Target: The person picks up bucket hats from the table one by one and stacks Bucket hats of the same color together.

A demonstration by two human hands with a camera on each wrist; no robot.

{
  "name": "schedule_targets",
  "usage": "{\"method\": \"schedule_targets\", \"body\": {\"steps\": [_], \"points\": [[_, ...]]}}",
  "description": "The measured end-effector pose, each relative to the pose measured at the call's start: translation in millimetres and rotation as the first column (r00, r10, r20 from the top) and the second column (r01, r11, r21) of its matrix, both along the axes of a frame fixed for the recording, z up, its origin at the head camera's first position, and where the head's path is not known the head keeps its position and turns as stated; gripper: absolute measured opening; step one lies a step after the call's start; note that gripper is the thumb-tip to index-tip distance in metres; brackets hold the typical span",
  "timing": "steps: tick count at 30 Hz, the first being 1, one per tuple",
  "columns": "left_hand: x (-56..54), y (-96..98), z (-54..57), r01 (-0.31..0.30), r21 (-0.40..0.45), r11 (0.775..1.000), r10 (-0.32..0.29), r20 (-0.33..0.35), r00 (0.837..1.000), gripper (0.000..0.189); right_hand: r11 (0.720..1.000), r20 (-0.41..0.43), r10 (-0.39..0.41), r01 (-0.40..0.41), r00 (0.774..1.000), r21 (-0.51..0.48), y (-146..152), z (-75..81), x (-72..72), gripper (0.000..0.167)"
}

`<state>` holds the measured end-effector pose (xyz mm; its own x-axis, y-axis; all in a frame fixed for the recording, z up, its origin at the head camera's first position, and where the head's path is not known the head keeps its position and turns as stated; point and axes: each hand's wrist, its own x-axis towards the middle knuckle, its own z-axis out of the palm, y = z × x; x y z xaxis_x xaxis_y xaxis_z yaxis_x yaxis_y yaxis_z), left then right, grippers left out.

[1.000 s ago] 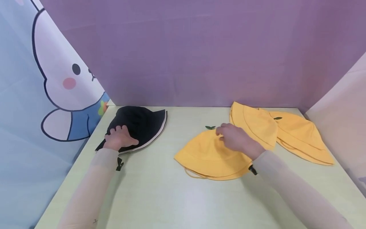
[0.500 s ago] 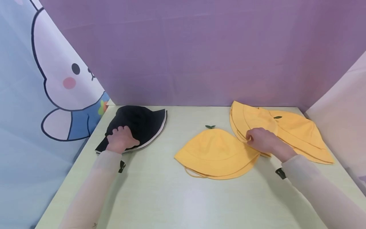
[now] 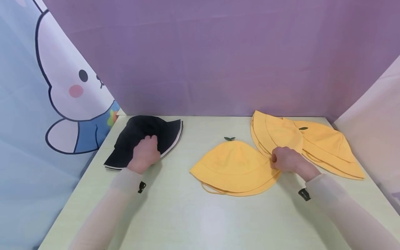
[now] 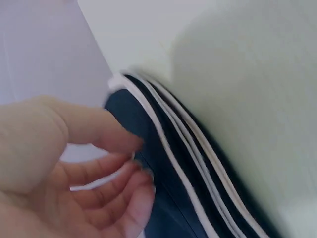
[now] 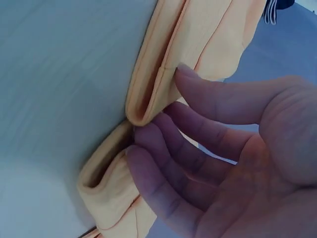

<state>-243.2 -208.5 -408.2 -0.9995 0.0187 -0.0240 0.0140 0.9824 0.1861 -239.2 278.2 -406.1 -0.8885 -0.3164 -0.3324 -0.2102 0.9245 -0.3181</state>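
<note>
On the left of the table lies a folded black bucket hat [image 3: 137,135] with pale trim along its brim. My left hand [image 3: 145,152] is over its front, fingers loosely bent. In the left wrist view, thumb and fingertips come close together over the dark cloth [image 4: 171,201], with none seen gripped between them. A yellow bucket hat [image 3: 231,166] with a green leaf on top lies folded near the middle. My right hand [image 3: 289,159] holds the right end of its brim. The right wrist view has the thumb on the brim [image 5: 148,99] and the fingers behind it.
Two more folded yellow hats overlap at the back right, one [image 3: 279,133] partly over another [image 3: 331,149]. A purple cloth wall [image 3: 218,62] closes off the back. Printed blue cloth [image 3: 25,139] hangs at the left, pale cloth [image 3: 375,139] at the right.
My right hand has gone from the top of the middle yellow hat to the right end of its brim and grips it. My left hand has moved right across the black hat, its fingers drawing together.
</note>
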Motion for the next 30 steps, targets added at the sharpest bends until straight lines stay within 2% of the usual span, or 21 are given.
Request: {"method": "schedule_targets", "body": {"steps": [5, 8, 10, 12, 15, 17, 20, 25, 28, 30], "points": [[2.5, 20.1, 1.0, 0.099, 0.036, 0.994, -0.098, -0.011, 0.995, 0.020, 1.000, 0.001, -0.020, 0.020, 1.000, 0.008, -2, -2.1, -0.2, 0.014], [3.3, 35.8, 0.7, 0.173, 0.084, 0.981, -0.174, 0.009, 0.985, 0.015, 0.999, 0.012, -0.032, 0.032, 0.999, 0.003, -2, -3.2, 0.0, 0.014], [4.6, 47.5, -0.3, 0.240, 0.152, 0.959, -0.250, 0.051, 0.967, 0.014, 0.999, 0.015, -0.038, 0.038, 0.999, -0.002, -2, -3.9, 0.5, 0.015], [6.8, 59.1, -2.4, 0.292, 0.231, 0.928, -0.320, 0.096, 0.942, 0.014, 0.999, 0.016, -0.045, 0.045, 0.999, -0.004, -3, -4.2, 1.2, 0.014], [10.8, 73.8, -6.0, 0.323, 0.339, 0.884, -0.386, 0.137, 0.912, 0.012, 0.999, 0.015, -0.053, 0.053, 0.998, -0.008, -4, -5.0, 1.4, 0.013], [12.7, 81.4, -9.0, 0.324, 0.373, 0.869, -0.398, 0.138, 0.907, 0.010, 0.998, 0.008, -0.055, 0.055, 0.998, -0.006, -5, -5.3, 1.1, 0.012], [14.1, 89.4, -12.2, 0.308, 0.395, 0.865, -0.387, 0.136, 0.912, 0.007, 0.998, 0.000, -0.060, 0.060, 0.998, -0.001, -7, -4.9, 1.1, 0.012], [14.9, 94.1, -14.9, 0.275, 0.375, 0.885, -0.356, 0.165, 0.920, 0.005, 0.997, -0.015, -0.074, 0.074, 0.997, 0.021, -12, -3.9, 2.9, 0.011], [15.5, 92.5, -15.5, 0.275, 0.351, 0.895, -0.353, 0.182, 0.918, 0.006, 0.997, -0.028, -0.075, 0.075, 0.997, 0.031, -18, -3.3, 5.8, 0.015], [15.8, 89.8, -14.5, 0.269, 0.329, 0.905, -0.341, 0.182, 0.923, 0.007, 0.997, -0.042, -0.069, 0.071, 0.997, 0.039, -24, -3.1, 8.1, 0.017]]}}
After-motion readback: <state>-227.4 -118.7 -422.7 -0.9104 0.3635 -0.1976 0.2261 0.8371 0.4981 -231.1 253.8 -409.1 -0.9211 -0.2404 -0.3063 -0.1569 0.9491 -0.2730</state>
